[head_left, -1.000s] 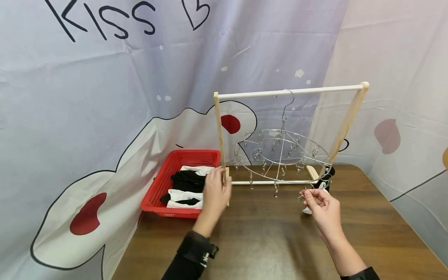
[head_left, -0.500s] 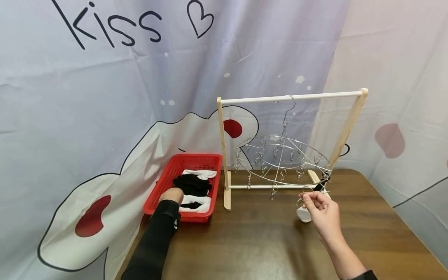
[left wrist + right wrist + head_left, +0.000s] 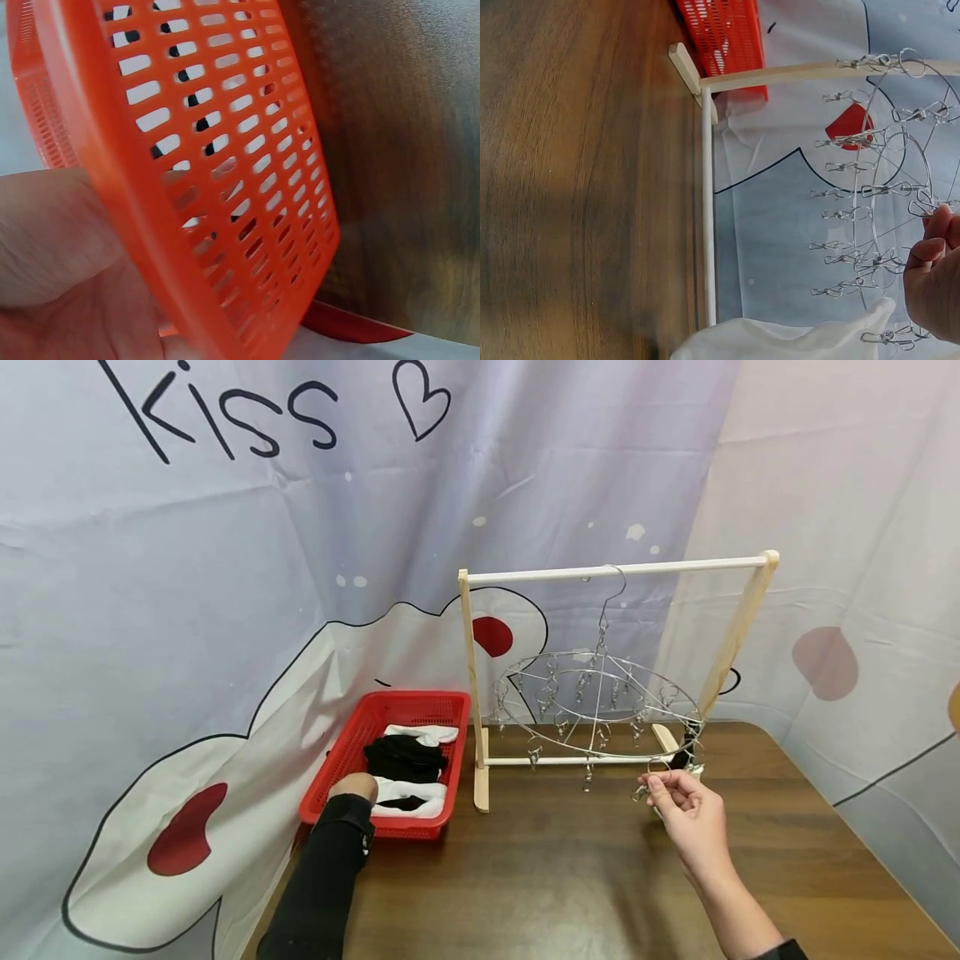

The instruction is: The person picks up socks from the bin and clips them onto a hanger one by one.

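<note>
My left hand (image 3: 356, 786) reaches over the front left of a red plastic basket (image 3: 312, 793), down among black and white cloth pieces that look like socks (image 3: 405, 758). In the left wrist view the hand (image 3: 60, 255) is inside the slotted wall (image 3: 225, 150), its fingertips hidden, so I cannot tell if it grips anything. At the near right of a round wire drying hanger (image 3: 597, 747), my right hand (image 3: 690, 814) pinches a metal clip (image 3: 640, 792) between thumb and fingers. A white sock (image 3: 795, 341) hangs close by in the right wrist view.
The hanger hooks onto the white top bar (image 3: 540, 574) of a wooden rack (image 3: 471, 677), with several clips dangling from its rings. A black item (image 3: 687, 747) hangs at the hanger's right side. A printed cloth backdrop (image 3: 187, 652) stands behind the brown table (image 3: 540, 877).
My left hand has moved left from beside the rack's left post and down into the basket. The right hand keeps its pinch at the hanger's near right edge.
</note>
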Demonstrator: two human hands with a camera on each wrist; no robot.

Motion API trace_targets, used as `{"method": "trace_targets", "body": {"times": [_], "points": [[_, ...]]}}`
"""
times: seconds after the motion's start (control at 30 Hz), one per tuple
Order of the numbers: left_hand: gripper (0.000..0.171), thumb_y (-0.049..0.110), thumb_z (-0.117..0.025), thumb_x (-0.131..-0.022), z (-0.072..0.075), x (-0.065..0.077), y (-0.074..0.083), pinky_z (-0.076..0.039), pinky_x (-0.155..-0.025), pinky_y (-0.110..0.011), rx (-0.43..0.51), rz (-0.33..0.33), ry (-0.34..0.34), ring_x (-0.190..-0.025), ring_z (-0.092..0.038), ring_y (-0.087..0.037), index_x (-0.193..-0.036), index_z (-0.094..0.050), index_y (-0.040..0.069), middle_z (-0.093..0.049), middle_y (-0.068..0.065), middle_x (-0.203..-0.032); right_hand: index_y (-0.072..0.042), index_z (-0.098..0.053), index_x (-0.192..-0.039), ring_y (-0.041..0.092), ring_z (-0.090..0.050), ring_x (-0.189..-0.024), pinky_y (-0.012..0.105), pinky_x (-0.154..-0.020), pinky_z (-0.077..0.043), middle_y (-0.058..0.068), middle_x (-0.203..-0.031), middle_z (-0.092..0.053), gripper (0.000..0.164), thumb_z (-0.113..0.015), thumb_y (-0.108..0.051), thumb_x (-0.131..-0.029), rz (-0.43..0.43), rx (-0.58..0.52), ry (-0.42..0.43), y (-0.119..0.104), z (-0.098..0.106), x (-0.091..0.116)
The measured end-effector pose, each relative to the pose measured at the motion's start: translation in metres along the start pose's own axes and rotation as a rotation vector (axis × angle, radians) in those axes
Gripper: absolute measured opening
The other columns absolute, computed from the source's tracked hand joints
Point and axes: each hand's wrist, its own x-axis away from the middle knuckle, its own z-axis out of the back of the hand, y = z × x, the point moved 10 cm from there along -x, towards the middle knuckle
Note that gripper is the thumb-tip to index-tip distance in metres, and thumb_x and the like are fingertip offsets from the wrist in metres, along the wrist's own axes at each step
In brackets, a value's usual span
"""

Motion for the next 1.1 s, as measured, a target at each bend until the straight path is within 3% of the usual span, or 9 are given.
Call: {"method": "trace_targets", "body": {"times": [0.1, 0.27, 0.53, 0.77, 0.87, 1.1], "points": [[0.011, 0.000, -0.061, -0.092, 0.000, -0.003, 0.002, -0.051, -0.087, -0.048, -0.011, -0.028, 0.046, -0.091, -0.061, -0.034, -0.092, -0.070, -0.006, -0.064, -0.024, -0.103, 0.021, -0.059, -0.098, 0.006, -0.064, -0.066, 0.016, -0.064, -0.053, -0.002, -0.088, -0.076, 0.021, -0.064, 0.001, -0.097, -0.001, -0.008, -0.003, 0.001, 0.001, -0.001], [0.015, -0.001, -0.066, -0.088, -0.003, -0.019, -0.003, -0.055, -0.085, -0.053, 0.018, 0.005, 0.095, -0.091, -0.067, -0.037, -0.100, -0.071, -0.007, -0.067, -0.026, -0.105, 0.021, -0.059, -0.098, 0.005, -0.063, -0.066, 0.015, -0.062, -0.052, -0.005, -0.086, -0.076, 0.021, -0.064, 0.000, -0.098, -0.005, -0.020, -0.009, 0.001, -0.001, -0.001], [0.025, -0.001, -0.075, -0.080, -0.014, -0.029, -0.011, -0.053, -0.086, -0.051, 0.047, 0.051, 0.031, -0.093, -0.063, -0.034, -0.104, -0.069, -0.006, -0.064, -0.026, -0.113, 0.020, -0.060, -0.097, 0.006, -0.063, -0.064, 0.015, -0.062, -0.052, -0.003, -0.087, -0.076, 0.020, -0.064, 0.001, -0.098, 0.003, 0.001, -0.011, -0.001, -0.002, -0.001], [0.030, -0.002, -0.062, -0.091, -0.008, -0.026, -0.009, -0.051, -0.080, -0.048, 0.066, 0.008, 0.046, -0.088, -0.061, -0.032, -0.119, -0.065, -0.007, -0.064, -0.028, -0.115, 0.020, -0.060, -0.098, 0.006, -0.062, -0.064, 0.015, -0.059, -0.050, -0.006, -0.087, -0.076, 0.022, -0.064, -0.001, -0.098, -0.004, 0.005, -0.010, -0.001, -0.001, -0.001], [0.034, -0.002, -0.061, -0.091, 0.003, -0.022, -0.004, -0.051, -0.079, -0.049, 0.115, -0.040, 0.091, -0.092, -0.062, -0.036, -0.124, -0.059, -0.011, -0.062, -0.031, -0.116, 0.021, -0.059, -0.098, 0.005, -0.062, -0.065, 0.015, -0.060, -0.051, -0.006, -0.087, -0.076, 0.022, -0.064, -0.001, -0.098, -0.009, -0.003, -0.014, 0.000, -0.001, -0.001], [0.027, 0.002, -0.079, -0.079, 0.037, -0.014, 0.006, -0.055, -0.083, -0.050, 0.382, -0.216, 0.348, -0.096, -0.064, -0.045, -0.100, -0.068, -0.011, -0.069, -0.026, -0.096, 0.020, -0.059, -0.098, 0.005, -0.063, -0.067, 0.015, -0.063, -0.052, -0.004, -0.086, -0.075, 0.021, -0.064, 0.000, -0.098, -0.005, -0.021, -0.006, 0.001, 0.001, -0.001]]}}
